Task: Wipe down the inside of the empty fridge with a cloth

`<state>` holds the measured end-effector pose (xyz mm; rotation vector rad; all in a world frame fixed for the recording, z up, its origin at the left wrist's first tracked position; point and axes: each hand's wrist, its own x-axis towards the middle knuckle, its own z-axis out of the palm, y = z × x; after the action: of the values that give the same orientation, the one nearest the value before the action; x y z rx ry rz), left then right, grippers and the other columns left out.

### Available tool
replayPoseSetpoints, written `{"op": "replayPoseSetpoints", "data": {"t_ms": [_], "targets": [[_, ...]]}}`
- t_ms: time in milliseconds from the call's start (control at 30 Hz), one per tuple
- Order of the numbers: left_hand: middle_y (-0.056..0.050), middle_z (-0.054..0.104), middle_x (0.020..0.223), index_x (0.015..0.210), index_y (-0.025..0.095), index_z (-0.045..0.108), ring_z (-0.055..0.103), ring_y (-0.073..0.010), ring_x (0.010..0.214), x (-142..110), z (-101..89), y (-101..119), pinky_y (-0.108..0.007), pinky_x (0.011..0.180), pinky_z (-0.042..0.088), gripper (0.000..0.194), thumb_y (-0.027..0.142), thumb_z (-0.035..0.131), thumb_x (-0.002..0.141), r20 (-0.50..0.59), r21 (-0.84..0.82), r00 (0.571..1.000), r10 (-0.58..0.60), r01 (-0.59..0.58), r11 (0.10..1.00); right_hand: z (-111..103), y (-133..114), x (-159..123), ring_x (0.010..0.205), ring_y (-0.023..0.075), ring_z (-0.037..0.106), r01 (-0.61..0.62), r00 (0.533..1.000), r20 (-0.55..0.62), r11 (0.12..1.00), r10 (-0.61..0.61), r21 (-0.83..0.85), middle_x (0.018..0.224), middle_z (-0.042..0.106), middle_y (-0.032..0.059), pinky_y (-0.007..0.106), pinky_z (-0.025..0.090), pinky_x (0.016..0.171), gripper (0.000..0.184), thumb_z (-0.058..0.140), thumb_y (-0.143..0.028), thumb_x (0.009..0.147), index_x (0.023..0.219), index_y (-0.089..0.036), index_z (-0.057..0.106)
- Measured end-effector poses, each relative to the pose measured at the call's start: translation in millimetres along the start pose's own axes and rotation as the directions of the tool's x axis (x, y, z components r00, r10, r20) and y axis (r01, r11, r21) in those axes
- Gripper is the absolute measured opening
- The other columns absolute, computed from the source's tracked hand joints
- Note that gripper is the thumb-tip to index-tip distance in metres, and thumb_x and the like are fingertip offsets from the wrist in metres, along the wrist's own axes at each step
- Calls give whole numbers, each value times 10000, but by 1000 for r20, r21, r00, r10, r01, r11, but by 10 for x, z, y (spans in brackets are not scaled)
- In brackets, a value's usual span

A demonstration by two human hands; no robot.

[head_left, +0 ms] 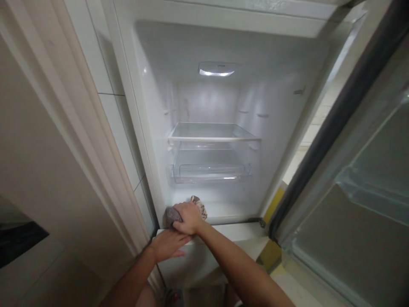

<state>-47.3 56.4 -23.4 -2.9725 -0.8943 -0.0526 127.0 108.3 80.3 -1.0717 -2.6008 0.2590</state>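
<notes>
My right hand [189,218] is closed around a crumpled cloth [200,208] at the lower left front of the fridge compartment [220,207]. A brown-and-white patterned part sticks out beyond the fingers, and a grey part bulges on the left; whether it is one cloth or two I cannot tell. Just below, my left hand [168,244] lies with its fingers stretched out near the front ledge [223,232], partly under the right hand. Nothing shows in the left hand.
A glass shelf [214,131] and a clear plastic drawer [211,172] sit above the hands inside the fridge. A lamp [217,69] glows at the top. The fridge door [351,179] stands wide on the right. A pale door frame [79,106] rises close on the left.
</notes>
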Motion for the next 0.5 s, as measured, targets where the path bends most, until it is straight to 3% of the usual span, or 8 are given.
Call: {"op": "replayPoseSetpoints", "data": {"t_ms": [100, 167, 267, 333, 400, 500], "targets": [[-134, 685, 1429, 1492, 245, 574, 678, -340, 1257, -33, 79, 3, -453, 1065, 539, 623, 448, 759, 932, -1, 8, 998, -63, 63, 998, 51, -133, -196, 1101, 312, 633, -27, 997, -70, 999, 29, 36, 1176, 717, 108, 451, 442, 988, 473, 672, -445, 873, 1274, -200, 627], [-120, 686, 1433, 1486, 251, 590, 667, -354, 1272, -43, 129, -1, -466, 1100, 522, 619, 446, 757, 923, -11, 5, 996, -88, 88, 996, 119, -283, -229, 1111, 316, 612, -51, 987, -147, 993, 66, 102, 1203, 690, 114, 467, 450, 991, 529, 697, -406, 850, 1321, -188, 591], [-63, 609, 1544, 1592, 294, 478, 609, -344, 1357, -23, 180, 7, -466, 1200, 442, 647, 377, 665, 978, -55, -7, 992, -115, 115, 993, 223, -572, -149, 1159, 324, 560, 13, 949, -313, 983, 46, 184, 1289, 625, 136, 483, 453, 1016, 637, 756, -357, 804, 1374, -177, 535], [-11, 537, 1615, 1639, 326, 397, 567, -317, 1410, 11, 196, 26, -439, 1243, 395, 646, 290, 567, 1017, -89, -17, 990, -110, 109, 994, 226, -768, -14, 1180, 338, 527, -2, 896, -435, 980, 89, 197, 1336, 578, 158, 511, 445, 1032, 671, 777, -332, 802, 1399, -182, 510], [13, 513, 1633, 1651, 328, 373, 566, -292, 1413, 43, 198, 44, -404, 1246, 391, 637, 244, 495, 1031, -116, -24, 988, -97, 95, 995, 120, -939, 176, 1175, 351, 510, -33, 846, -517, 982, 127, 187, 1351, 543, 174, 534, 449, 1019, 693, 789, -317, 811, 1424, -192, 492], [8, 528, 1621, 1640, 318, 401, 573, -308, 1406, 59, 174, 45, -397, 1216, 427, 596, 313, 465, 1048, -170, -29, 980, -104, 100, 995, -286, -1150, 512, 1165, 351, 503, 0, 809, -582, 991, 77, 131, 1329, 517, 177, 539, 455, 1010, 704, 778, -320, 843, 1463, -199, 467]]}}
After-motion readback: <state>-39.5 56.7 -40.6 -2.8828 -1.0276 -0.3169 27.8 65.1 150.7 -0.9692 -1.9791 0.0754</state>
